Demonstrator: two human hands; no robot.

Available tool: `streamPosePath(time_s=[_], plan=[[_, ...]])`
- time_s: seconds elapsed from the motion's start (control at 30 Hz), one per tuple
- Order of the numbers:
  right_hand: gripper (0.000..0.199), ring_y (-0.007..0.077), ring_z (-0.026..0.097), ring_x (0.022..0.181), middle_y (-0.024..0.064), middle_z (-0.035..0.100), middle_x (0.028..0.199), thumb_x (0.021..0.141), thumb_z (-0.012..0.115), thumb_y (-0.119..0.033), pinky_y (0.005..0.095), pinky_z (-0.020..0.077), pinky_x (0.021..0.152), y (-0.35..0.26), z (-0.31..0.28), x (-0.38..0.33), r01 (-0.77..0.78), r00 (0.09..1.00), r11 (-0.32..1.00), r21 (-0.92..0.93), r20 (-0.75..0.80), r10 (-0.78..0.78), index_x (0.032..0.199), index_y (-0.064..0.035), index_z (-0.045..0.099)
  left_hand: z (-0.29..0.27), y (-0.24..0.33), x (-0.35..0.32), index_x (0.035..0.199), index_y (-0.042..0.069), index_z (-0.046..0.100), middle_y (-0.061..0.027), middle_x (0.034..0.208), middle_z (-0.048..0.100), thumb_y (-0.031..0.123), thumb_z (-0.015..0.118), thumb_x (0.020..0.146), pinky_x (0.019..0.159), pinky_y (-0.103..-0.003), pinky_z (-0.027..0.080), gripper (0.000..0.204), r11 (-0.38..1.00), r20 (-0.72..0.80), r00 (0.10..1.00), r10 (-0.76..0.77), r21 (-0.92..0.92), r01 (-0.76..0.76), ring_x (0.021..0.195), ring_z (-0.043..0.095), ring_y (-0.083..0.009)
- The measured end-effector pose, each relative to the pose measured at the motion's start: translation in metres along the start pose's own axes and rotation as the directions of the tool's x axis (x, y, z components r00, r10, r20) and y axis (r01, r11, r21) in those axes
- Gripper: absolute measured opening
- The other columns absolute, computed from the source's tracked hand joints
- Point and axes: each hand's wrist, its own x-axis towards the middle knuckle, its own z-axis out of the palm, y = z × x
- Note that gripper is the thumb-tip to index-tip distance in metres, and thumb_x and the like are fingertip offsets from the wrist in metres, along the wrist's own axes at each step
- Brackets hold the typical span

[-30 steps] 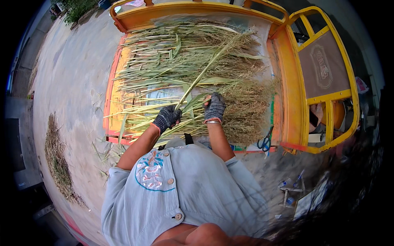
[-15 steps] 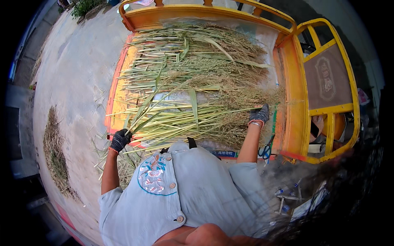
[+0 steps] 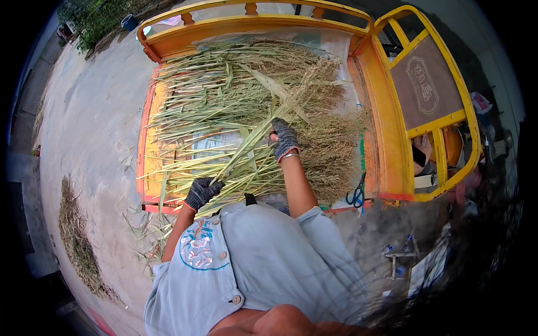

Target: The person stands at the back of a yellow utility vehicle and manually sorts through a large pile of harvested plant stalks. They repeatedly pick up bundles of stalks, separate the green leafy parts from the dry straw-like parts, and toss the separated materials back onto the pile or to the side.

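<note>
Both my hands wear dark knit gloves. My left hand (image 3: 204, 193) is closed round the lower end of a leafy grain stalk (image 3: 246, 145), close to the front edge of the cargo bed. Farther up the same stalk, my right hand (image 3: 284, 138) grips it from the right. The stalk slants away to the upper right, its broad leaves and loose seed head lying over the others; whether it is a single stalk I cannot tell. Under my hands lie cut grain stalks (image 3: 196, 115) in rows, cut ends to the left and brownish seed heads (image 3: 330, 151) to the right.
The orange cargo bed (image 3: 148, 123) has a raised rail (image 3: 252, 22) at the back and a yellow framed seat back (image 3: 420, 84) at the right. Dark-handled scissors (image 3: 356, 195) lie at its near right corner. Dry plant scraps (image 3: 78, 241) lie on the concrete ground at left.
My right hand has moved left from the seed heads to the middle of the stalk. My left hand has shifted right with the stalk's lower end. The view has turned slightly.
</note>
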Motion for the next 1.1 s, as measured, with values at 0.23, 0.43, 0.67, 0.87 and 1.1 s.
streamPosePath(time_s=[0.23,0.43,0.67,0.87,1.1], plan=[[0.005,0.0131,0.047,0.054,0.0005,0.050,0.066,0.084,0.053,-0.014,0.0279,0.0380,0.046,0.006,-0.012,-0.009,-0.063,0.980,0.943,0.328,0.198,-0.004,0.085,-0.0093,0.053,-0.001,0.016,0.004,0.093,0.000,0.063,-0.0037,0.075,0.064,0.015,0.066,0.076,0.056,-0.025,0.046,0.023,0.995,0.065,0.996,0.058,-0.080,-0.052,0.058,0.054,-0.0102],[0.009,0.0138,0.050,0.057,0.0017,0.054,0.068,0.081,0.058,-0.015,0.0292,0.0418,0.050,0.009,-0.016,-0.010,0.006,0.940,0.857,0.516,0.289,-0.181,0.077,-0.0093,0.053,0.021,0.049,0.032,0.073,0.008,0.057,0.0000,0.057,0.053,0.028,0.055,0.083,0.040,-0.022,0.038,0.023,0.960,0.019,0.996,-0.091,-0.265,0.093,0.045,0.046,-0.0071],[0.025,0.0154,0.047,0.054,0.0006,0.050,0.059,0.085,0.053,-0.026,0.0283,0.0406,0.053,0.011,-0.033,0.013,0.187,0.980,0.766,0.615,-0.061,-0.190,0.068,-0.0083,0.050,0.029,0.021,0.049,0.074,0.001,0.058,-0.0126,0.059,0.057,0.024,0.054,0.082,0.046,-0.032,0.042,0.024,0.972,-0.112,0.980,0.162,0.190,-0.139,0.048,0.054,-0.0204],[0.028,0.0190,0.049,0.055,0.0045,0.053,0.066,0.085,0.049,-0.032,0.0319,0.0438,0.058,-0.023,-0.087,0.048,0.301,0.920,0.786,0.540,-0.381,-0.091,0.074,-0.0056,0.051,-0.003,-0.036,0.032,0.077,0.000,0.058,-0.0091,0.057,0.055,0.020,0.056,0.082,0.045,-0.030,0.041,0.021,0.975,-0.091,0.985,0.146,0.183,-0.128,0.046,0.051,-0.0147],[0.028,0.0251,0.054,0.065,0.0098,0.059,0.078,0.073,0.061,-0.030,0.0401,0.0440,0.061,-0.018,-0.019,0.015,-0.033,0.865,0.981,-0.192,-0.498,-0.069,0.075,-0.0016,0.060,0.020,0.033,0.049,0.090,0.003,0.057,-0.0010,0.067,0.055,0.023,0.058,0.082,0.050,-0.023,0.040,0.022,0.989,0.050,0.990,0.133,-0.065,-0.130,0.055,0.049,-0.0089]])
